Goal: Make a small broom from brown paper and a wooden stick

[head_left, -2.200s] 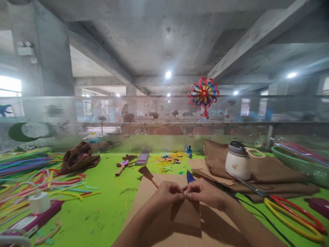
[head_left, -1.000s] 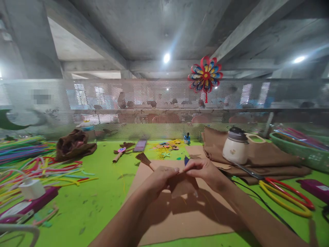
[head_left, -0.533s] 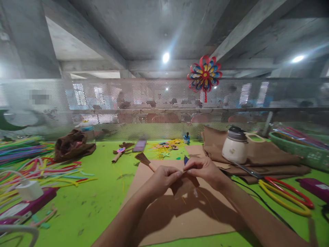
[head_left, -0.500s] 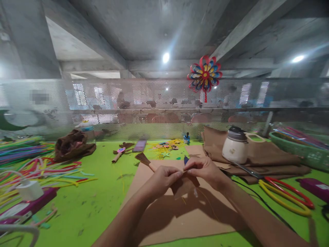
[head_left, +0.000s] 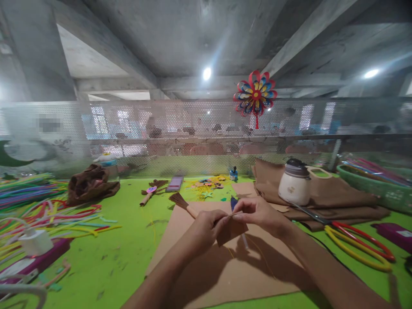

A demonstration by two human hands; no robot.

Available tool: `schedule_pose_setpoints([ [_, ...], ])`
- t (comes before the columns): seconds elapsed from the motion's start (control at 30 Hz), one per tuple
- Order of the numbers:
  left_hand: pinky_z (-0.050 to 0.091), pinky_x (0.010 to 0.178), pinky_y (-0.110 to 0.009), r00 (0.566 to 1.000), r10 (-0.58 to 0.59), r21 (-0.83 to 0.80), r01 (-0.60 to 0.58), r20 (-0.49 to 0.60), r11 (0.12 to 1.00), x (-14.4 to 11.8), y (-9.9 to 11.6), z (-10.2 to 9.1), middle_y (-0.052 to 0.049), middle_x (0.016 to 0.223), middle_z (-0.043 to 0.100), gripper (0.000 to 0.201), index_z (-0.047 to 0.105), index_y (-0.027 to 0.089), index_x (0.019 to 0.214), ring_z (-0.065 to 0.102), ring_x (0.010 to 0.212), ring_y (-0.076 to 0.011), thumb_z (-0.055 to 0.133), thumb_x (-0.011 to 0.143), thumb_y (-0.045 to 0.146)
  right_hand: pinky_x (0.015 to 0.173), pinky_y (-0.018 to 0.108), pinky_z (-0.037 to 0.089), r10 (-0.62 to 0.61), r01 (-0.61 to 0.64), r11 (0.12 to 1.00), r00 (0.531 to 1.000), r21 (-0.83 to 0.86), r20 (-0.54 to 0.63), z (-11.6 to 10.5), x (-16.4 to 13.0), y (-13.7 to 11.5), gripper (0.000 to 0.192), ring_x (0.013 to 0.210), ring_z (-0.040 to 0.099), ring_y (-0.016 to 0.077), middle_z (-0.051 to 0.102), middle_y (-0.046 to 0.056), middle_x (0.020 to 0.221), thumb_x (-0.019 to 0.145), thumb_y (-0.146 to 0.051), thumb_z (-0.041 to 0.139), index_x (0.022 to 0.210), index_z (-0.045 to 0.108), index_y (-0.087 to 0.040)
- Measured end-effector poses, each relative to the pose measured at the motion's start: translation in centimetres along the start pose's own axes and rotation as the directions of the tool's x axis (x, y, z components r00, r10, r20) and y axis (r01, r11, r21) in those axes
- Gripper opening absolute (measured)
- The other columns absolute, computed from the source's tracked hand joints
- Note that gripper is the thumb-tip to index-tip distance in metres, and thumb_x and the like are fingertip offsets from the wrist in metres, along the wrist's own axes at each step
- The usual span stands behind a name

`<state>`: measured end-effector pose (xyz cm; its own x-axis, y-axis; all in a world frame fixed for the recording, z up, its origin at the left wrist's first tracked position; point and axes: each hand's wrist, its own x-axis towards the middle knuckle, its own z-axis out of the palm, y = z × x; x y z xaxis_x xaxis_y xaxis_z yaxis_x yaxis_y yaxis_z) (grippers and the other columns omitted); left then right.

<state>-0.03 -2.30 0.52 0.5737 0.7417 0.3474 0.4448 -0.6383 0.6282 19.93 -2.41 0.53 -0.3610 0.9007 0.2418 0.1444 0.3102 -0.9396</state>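
A small brown sheet point(head_left: 231, 234), paper or cloth, is pinched along its top edge between my two hands. My left hand point(head_left: 206, 227) is closed on its left side, and my right hand point(head_left: 262, 216) grips the same edge with thumb and fingertips. Below them lies a large tan cardboard sheet point(head_left: 222, 281). A fringed brown brush-like piece point(head_left: 180, 201) on a pale stem rests beyond my left hand, which hides the stem's near end. Behind the fingers, a dark blue object point(head_left: 234, 202) shows in part. Thin yellow threads trail over the cardboard.
Scissors point(head_left: 357, 244) with red and yellow handles lie right, near a white jar point(head_left: 293, 189) and folded brown material point(head_left: 341, 191). A green basket point(head_left: 370, 184) stands far right. Left are colourful strips point(head_left: 80, 221) and a purple power strip point(head_left: 48, 257). A perforated screen point(head_left: 193, 159) stands behind.
The brown sheet has turned slightly between my hands, and its lower edge sits a little differently. A pale stick-like shape beneath my right hand shows more clearly now.
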Motion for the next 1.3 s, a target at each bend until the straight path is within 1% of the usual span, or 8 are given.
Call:
schedule_pose_setpoints([
  [0.1,0.03,0.054,-0.021,1.0,0.008,0.003,-0.008,-0.007,1.0,0.0,-0.1,0.1,-0.001,0.067,0.058,0.033,0.063,0.015,0.075,0.045,0.06,-0.012,0.041,0.087,0.037,0.06,0.025,0.04,-0.033,0.031,0.997,0.999,-0.071,-0.025,-0.1,0.2,0.3,0.021,0.064,0.051,0.0114,0.059,0.001,0.067,0.07,-0.035,0.07,0.074,0.065,-0.015],
  [0.3,0.029,0.052,-0.022,1.0,0.004,0.014,-0.004,0.025,1.0,-0.1,0.0,0.2,0.0,0.063,0.053,0.037,0.062,0.015,0.075,0.043,0.057,-0.0114,0.037,0.088,0.039,0.061,0.026,0.039,-0.044,0.04,0.993,0.998,-0.108,-0.034,-0.3,0.2,0.3,0.021,0.064,0.05,0.0119,0.059,0.001,0.067,0.07,-0.036,0.069,0.073,0.067,-0.015],
  [0.5,0.031,0.056,-0.021,0.998,0.024,0.022,-0.025,0.05,0.999,-0.1,0.1,0.1,-0.001,0.072,0.06,0.028,0.063,0.016,0.085,0.048,0.062,-0.0123,0.039,0.088,0.032,0.06,0.025,0.036,-0.046,0.043,0.995,0.998,-0.088,-0.033,-0.2,0.1,0.2,0.018,0.063,0.049,0.0114,0.058,0.001,0.066,0.071,-0.032,0.068,0.073,0.067,-0.014],
  [0.63,0.028,0.052,-0.022,0.998,-0.01,0.086,0.006,0.055,0.996,-0.2,0.1,0.1,0.001,0.062,0.053,0.032,0.059,0.016,0.074,0.045,0.057,-0.0115,0.036,0.088,0.033,0.06,0.025,0.036,-0.039,0.035,0.995,0.998,-0.094,-0.039,-0.2,0.2,0.4,0.018,0.062,0.049,0.0113,0.058,0.0,0.065,0.07,-0.032,0.068,0.072,0.066,-0.014],
  [0.77,0.026,0.051,-0.022,0.999,-0.029,0.089,0.025,0.046,0.996,-0.1,0.0,0.2,0.002,0.06,0.048,0.033,0.051,0.016,0.066,0.041,0.055,-0.0107,0.035,0.088,0.035,0.06,0.025,0.036,-0.032,0.028,0.997,0.998,-0.072,-0.046,-0.2,0.4,0.7,0.018,0.062,0.049,0.0112,0.058,0.001,0.064,0.07,-0.032,0.068,0.07,0.066,-0.013],
  [0.93,0.027,0.05,-0.021,0.995,-0.062,-0.041,0.066,0.082,0.997,0.1,0.2,0.1,0.003,0.056,0.044,0.032,0.044,0.017,0.06,0.04,0.053,-0.0102,0.039,0.086,0.035,0.061,0.025,0.037,-0.015,0.015,1.0,0.999,0.008,-0.048,-0.2,0.4,1.1,0.02,0.061,0.05,0.0107,0.059,0.0,0.063,0.068,-0.033,0.071,0.067,0.066,-0.013],
  [1.1,0.03,0.05,-0.021,0.98,-0.145,-0.189,0.169,0.136,0.967,0.2,0.3,0.4,0.003,0.048,0.047,0.033,0.047,0.017,0.059,0.041,0.048,-0.0101,0.04,0.085,0.036,0.056,0.024,0.037,0.014,-0.013,0.999,1.0,0.034,-0.019,-0.1,0.4,1.3,0.024,0.055,0.049,0.0101,0.058,-0.001,0.056,0.067,-0.035,0.071,0.062,0.065,-0.013],
  [1.3,0.029,0.048,-0.021,0.976,-0.19,-0.279,0.213,0.106,0.936,0.3,-0.1,0.9,0.003,0.047,0.045,0.033,0.049,0.015,0.058,0.04,0.047,-0.0096,0.045,0.081,0.038,0.052,0.024,0.035,0.088,-0.088,0.993,0.996,0.079,0.001,0.4,0.7,2.1,0.027,0.05,0.047,0.0096,0.056,-0.001,0.052,0.064,-0.038,0.073,0.06,0.065,-0.012],
])
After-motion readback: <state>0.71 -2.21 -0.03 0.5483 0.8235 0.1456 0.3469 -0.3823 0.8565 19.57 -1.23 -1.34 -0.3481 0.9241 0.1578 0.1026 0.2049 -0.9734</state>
